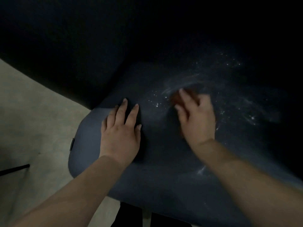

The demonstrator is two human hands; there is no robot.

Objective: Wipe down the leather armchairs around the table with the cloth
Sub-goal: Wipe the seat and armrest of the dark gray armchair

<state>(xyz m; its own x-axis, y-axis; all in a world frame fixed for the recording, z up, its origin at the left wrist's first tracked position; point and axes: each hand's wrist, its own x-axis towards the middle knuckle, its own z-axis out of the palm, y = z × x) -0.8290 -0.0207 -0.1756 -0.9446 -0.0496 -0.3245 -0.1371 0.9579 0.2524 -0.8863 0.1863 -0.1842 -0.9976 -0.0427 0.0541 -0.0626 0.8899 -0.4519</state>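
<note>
Reddish-brown cloth (pixel 176 97) on dark armchair seat (pixel 155 161), bunched under right hand (pixel 196 115), peeking out at its 11 o'clock, fingers curled over it. Left hand (pixel 120 128) at 9 o'clock, flat, fingers spread. White streaks (pixel 188 81) beyond.

The armchair (pixel 164 169) had a dark blue leather seat, rounded at its front left corner, with a back rising into shadow behind. Pale droplets and smeared streaks lay across the seat's right half. A small reddish-brown cloth (pixel 176 97), blurred and mostly hidden, lay among those streaks.
</note>
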